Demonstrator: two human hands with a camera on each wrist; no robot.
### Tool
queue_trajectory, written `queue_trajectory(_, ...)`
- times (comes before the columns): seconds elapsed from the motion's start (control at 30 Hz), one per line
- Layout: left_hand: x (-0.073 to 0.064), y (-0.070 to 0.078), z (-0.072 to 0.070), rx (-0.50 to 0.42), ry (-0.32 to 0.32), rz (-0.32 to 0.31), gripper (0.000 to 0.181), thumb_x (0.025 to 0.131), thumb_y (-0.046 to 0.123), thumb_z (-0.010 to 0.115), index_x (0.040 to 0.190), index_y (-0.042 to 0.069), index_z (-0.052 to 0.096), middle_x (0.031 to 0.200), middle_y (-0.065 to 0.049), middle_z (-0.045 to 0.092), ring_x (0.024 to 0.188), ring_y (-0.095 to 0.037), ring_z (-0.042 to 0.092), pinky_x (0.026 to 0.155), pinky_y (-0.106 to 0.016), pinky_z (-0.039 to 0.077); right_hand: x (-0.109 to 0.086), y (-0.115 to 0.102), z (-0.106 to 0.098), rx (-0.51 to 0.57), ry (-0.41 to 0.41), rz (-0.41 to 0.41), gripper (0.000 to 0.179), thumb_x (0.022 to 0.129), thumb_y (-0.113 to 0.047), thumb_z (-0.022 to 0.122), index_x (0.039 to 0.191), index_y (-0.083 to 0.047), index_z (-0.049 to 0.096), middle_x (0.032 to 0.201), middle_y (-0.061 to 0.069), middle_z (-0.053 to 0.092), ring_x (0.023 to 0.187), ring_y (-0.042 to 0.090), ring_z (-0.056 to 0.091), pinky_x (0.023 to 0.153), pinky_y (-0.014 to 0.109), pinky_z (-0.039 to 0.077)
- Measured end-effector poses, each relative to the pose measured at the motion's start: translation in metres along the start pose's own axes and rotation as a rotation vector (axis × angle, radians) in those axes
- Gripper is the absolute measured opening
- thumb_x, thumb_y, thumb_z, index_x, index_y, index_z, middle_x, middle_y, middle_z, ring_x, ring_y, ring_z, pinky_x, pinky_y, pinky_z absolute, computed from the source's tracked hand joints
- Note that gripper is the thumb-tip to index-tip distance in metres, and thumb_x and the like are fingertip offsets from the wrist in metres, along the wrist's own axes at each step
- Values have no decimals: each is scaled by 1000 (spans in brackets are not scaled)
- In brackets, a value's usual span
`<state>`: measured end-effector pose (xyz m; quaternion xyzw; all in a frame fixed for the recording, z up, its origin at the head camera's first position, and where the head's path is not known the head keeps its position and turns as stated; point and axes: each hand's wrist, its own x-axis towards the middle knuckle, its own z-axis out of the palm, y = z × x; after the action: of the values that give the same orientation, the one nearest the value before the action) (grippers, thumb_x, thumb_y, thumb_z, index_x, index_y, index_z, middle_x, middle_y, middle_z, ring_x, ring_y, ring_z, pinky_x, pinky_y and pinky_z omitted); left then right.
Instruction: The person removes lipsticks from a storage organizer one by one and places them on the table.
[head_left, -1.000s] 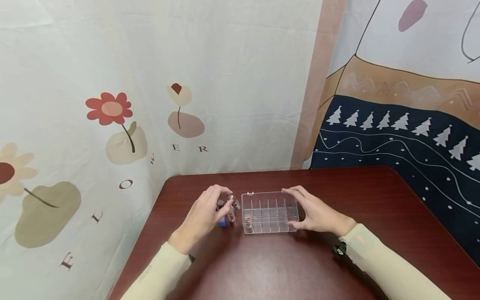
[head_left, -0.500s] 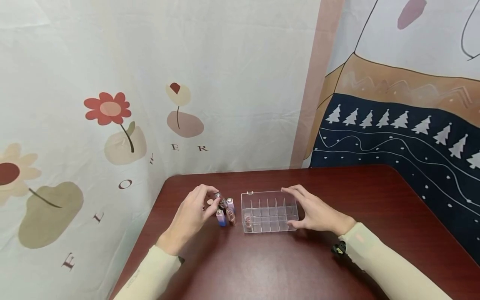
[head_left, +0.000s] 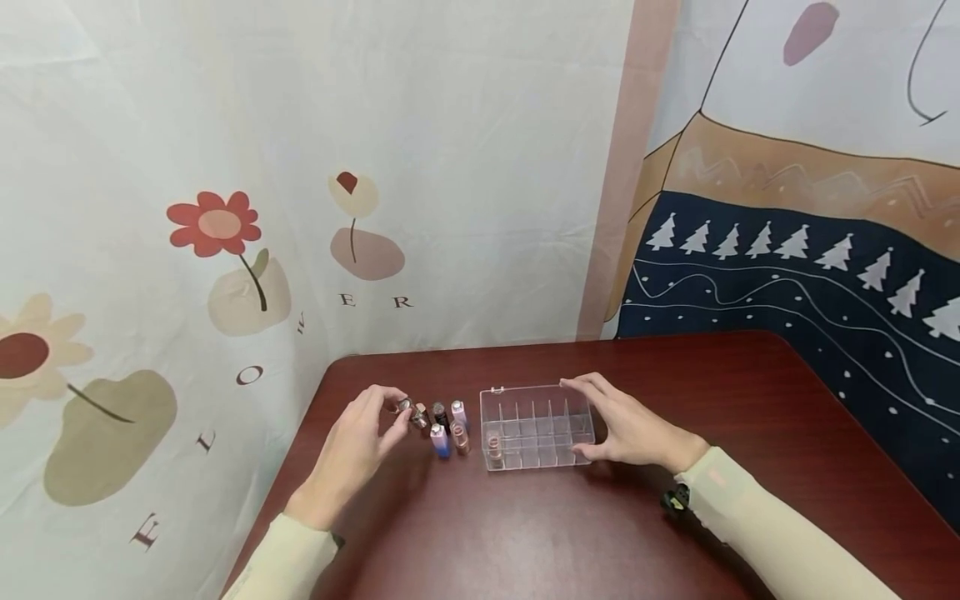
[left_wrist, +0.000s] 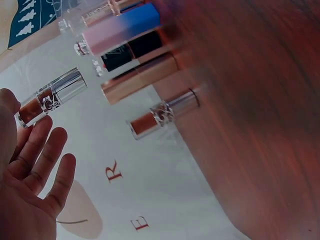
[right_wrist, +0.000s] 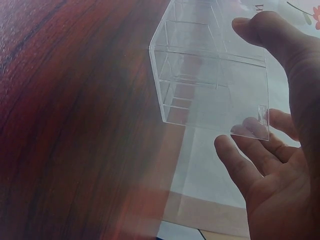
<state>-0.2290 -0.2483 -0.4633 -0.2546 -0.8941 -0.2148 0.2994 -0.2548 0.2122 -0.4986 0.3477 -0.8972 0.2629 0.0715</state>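
Note:
My left hand pinches a lip gloss tube between thumb and fingers, lifted above the table. It has a shiny silver cap and a reddish-brown body, and it tilts. A matching lip gloss stands upright on the table nearby. A clear divided organizer box stands at the table's middle. At its right end, my right hand holds it, thumb at the front and fingers at the back. One rosy tube stands in the box's front left compartment.
Between my left hand and the box stand several lip products: a pink-and-blue tube, a rosy tube, a dark tube and a rose-gold tube. The reddish-brown table meets a printed cloth backdrop.
My left hand has moved left with the lip gloss, from above the standing group to its left side, uncovering the tubes. The right hand stays at the box.

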Motion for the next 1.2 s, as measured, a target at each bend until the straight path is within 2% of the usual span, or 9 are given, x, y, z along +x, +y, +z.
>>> queue_trajectory(0.4, -14, -12, 7, 13, -58, -59, 24, 101, 9, 89, 120, 10, 73, 105, -3, 76, 88, -22, 72, 73, -35, 59, -1, 0, 1, 9, -1, 11, 102, 88, -29, 103, 173, -12, 49, 161, 13, 60, 138, 33, 73, 115, 55, 65)
queue_trajectory(0.63, -20, -15, 17, 11, -140, -105, 21, 105, 13, 87, 121, 14, 74, 108, 1, 76, 90, -19, 74, 77, -36, 63, -1, 1, 0, 11, 5, -1, 103, 87, -29, 103, 173, -11, 49, 162, 14, 60, 138, 33, 72, 115, 55, 65)
queue_trajectory(0.83, -22, -14, 23, 16, -190, -120, 21, 106, 15, 87, 122, 15, 74, 112, 1, 79, 89, -14, 73, 78, -37, 65, 0, 1, 0, 5, 7, -10, 102, 87, -30, 103, 172, -10, 50, 161, 15, 60, 138, 33, 73, 115, 55, 65)
queue_trajectory(1.03, -22, -13, 28, 5, -219, -122, 18, 105, 16, 88, 117, 15, 74, 108, 2, 79, 87, -17, 77, 77, -36, 64, 1, 2, 1, -2, 6, -11, 103, 87, -30, 104, 172, -9, 50, 161, 13, 60, 138, 33, 73, 115, 55, 65)
queue_trajectory(1.2, -22, -12, 32, -16, -249, -156, 18, 105, 15, 88, 116, 17, 73, 107, 3, 79, 91, -17, 81, 79, -37, 67, 1, 1, 0, 0, 10, -16, 103, 86, -29, 104, 171, -7, 51, 161, 12, 59, 139, 34, 73, 115, 54, 65)
